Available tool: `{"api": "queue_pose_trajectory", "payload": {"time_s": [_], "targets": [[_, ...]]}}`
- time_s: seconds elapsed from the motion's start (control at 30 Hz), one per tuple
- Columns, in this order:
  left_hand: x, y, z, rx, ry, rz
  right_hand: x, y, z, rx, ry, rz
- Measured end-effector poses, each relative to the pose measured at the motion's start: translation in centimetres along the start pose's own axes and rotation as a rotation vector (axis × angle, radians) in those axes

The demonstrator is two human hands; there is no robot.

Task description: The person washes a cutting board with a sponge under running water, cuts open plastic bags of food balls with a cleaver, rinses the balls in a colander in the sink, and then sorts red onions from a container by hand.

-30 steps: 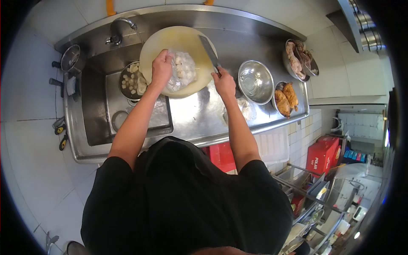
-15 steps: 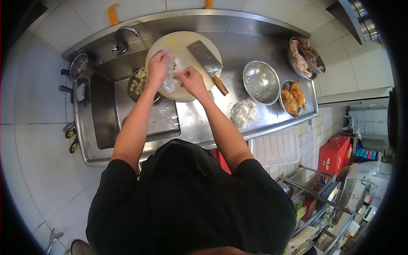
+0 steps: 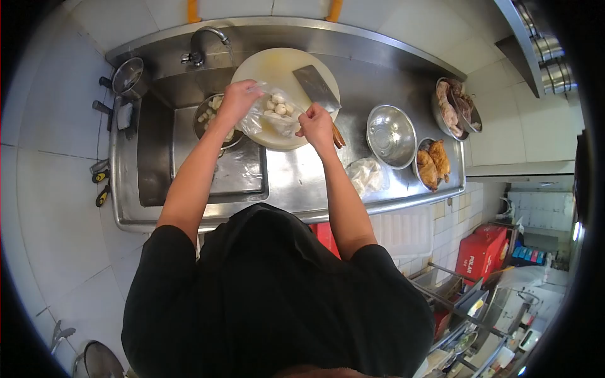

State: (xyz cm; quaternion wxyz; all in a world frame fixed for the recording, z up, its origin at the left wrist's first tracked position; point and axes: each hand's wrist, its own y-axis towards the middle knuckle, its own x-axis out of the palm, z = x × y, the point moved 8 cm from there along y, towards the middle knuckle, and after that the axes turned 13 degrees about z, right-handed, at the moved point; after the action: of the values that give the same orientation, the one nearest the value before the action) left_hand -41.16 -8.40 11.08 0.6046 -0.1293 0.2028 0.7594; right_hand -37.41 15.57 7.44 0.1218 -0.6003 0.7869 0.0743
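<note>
A clear plastic bag (image 3: 270, 104) is stretched between my two hands, its mouth spread over the round cutting board (image 3: 255, 63). Pinched on the bag's left side is my left hand (image 3: 238, 101). My right hand (image 3: 317, 128) grips its right edge with closed fingers. Several white round pieces (image 3: 279, 106) show inside the bag. The cleaver (image 3: 315, 87) lies on the board's right side, blade on the board, its wooden handle partly hidden behind my right hand. A pot with pale pieces (image 3: 206, 118) stands in the sink, left of the board.
Right of the board stand an empty metal bowl (image 3: 391, 137), a bowl of browned meat (image 3: 433, 165) and bowls of raw meat (image 3: 449, 113). A second plastic bag (image 3: 365, 176) lies near the counter's front edge. The faucet (image 3: 203, 45) is at the back left.
My right hand let go of the cleaver, which now lies on the board, and took hold of the bag. The bag has been pulled wide between both hands.
</note>
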Motion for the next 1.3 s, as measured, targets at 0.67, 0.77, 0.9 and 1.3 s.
{"api": "queue_pose_trajectory", "payload": {"time_s": [0.67,0.77,0.9,1.3], "targets": [[-3.1,-2.3,15.3,0.438,0.009,-0.807,12.1,-11.4,3.2,0.890,1.084,-0.654],[-4.8,-2.7,14.7,0.416,0.059,-0.899,14.6,-12.3,1.7,0.970,1.291,-0.880],[-7.7,-1.8,10.5,0.480,0.139,-0.873,17.2,-13.0,3.3,1.088,1.364,-0.987],[-14.1,3.4,-14.8,0.292,0.054,-0.441,26.7,-11.7,10.8,1.007,1.064,-0.174]]}}
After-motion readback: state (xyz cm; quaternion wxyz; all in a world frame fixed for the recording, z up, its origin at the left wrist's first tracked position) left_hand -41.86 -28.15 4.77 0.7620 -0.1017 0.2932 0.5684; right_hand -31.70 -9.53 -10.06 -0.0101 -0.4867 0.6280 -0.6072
